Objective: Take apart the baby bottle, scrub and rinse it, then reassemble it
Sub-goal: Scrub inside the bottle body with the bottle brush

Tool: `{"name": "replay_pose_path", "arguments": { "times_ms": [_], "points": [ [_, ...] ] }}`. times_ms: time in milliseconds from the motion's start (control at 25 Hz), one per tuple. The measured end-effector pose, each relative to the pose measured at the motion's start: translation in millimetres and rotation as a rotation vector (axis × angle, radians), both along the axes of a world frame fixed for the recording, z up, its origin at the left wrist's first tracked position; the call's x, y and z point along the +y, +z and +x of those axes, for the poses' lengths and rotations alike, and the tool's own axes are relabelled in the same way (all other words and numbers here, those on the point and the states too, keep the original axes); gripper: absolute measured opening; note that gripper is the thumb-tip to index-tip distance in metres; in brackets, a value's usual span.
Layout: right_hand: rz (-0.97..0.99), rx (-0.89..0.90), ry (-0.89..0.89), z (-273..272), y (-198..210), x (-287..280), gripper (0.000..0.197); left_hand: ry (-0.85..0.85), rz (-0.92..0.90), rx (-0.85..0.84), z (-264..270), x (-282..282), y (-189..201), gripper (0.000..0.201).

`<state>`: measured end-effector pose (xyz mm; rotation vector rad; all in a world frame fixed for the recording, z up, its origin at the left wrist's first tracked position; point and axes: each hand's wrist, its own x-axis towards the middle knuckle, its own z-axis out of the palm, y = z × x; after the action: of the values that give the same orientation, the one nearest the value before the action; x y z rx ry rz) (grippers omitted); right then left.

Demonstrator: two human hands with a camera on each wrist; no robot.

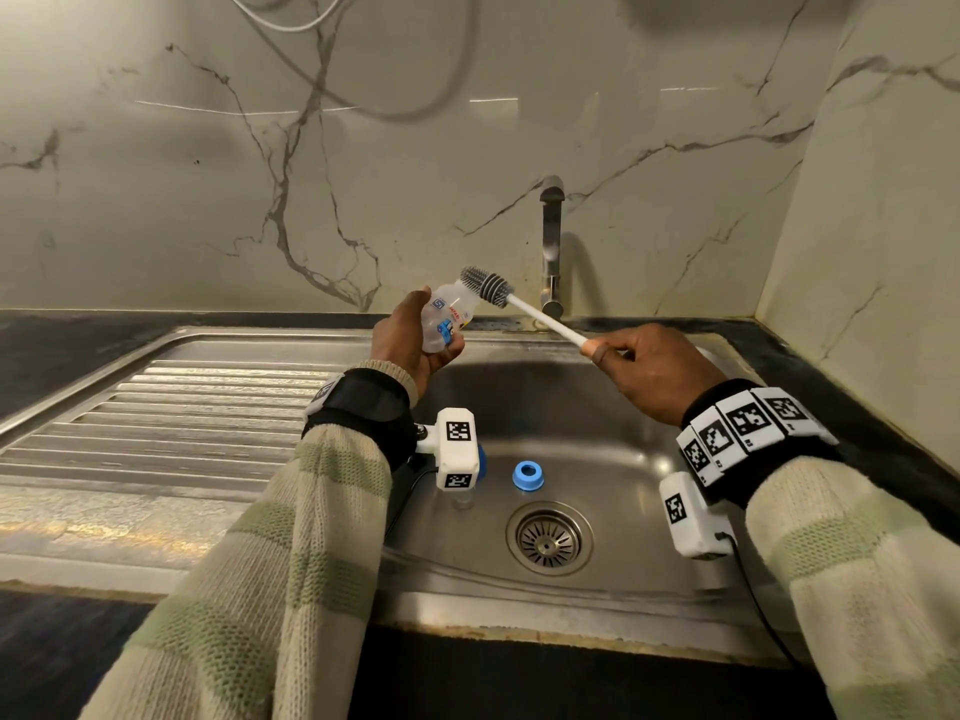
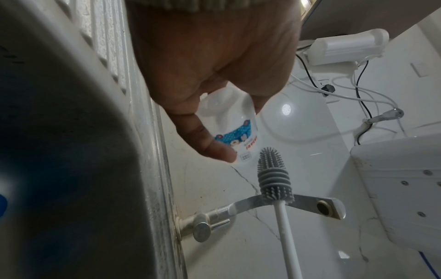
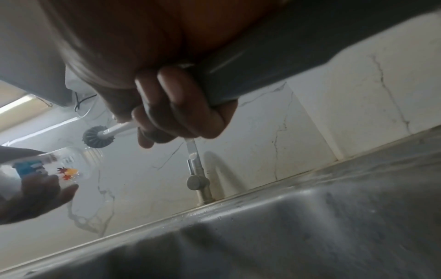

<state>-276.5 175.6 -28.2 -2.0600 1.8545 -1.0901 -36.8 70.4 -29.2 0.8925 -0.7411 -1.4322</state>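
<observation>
Clear plastic is what your left hand (image 1: 410, 337) holds: the baby bottle (image 1: 450, 317), fingers and thumb wrapped round its lower body, lifted above the far-left edge of the sink (image 1: 613, 387). Its long axis tilts up and to the right, so the open threaded mouth faces your other hand. Just beside that mouth, to its right and a little above, sits the grey bristled head of the bottle brush (image 1: 487, 284); it looks outside the neck, touching or nearly touching the rim (the head view can't settle which). The brush's white handle runs down and right into your right hand (image 1: 644, 366), which grips its near end in curled fingers. The two axes are not quite in line, so I'd judge that the coming move is to level the brush with the neck and push left. Down in the basin the blue collar ring (image 1: 528, 476) lies apart, already off.
</observation>
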Motion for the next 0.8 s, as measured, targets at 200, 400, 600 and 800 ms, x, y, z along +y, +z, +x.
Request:
{"name": "replay_pose_path", "arguments": {
  "times_ms": [200, 400, 600, 800],
  "points": [
    [0.025, -0.013, 0.01, 2.0, 0.0, 0.9, 0.029, -0.063, 0.0, 0.062, 1.8, -0.7, -0.1, 0.028],
    [0.041, -0.027, 0.003, 0.1, 1.8, 1.3, 0.03, -0.081, -0.035, 0.015, 0.3, -1.5, -0.9, 0.028],
    [0.047, -0.047, -0.001, 0.0, 1.7, 0.8, 0.028, -0.057, -0.014, -0.017, -1.0, -4.0, -3.3, 0.03],
    [0.046, -0.04, 0.004, 0.8, 1.1, 1.4, 0.027, -0.02, -0.001, 0.012, 1.6, -6.1, -3.5, 0.021]
  ]
}}
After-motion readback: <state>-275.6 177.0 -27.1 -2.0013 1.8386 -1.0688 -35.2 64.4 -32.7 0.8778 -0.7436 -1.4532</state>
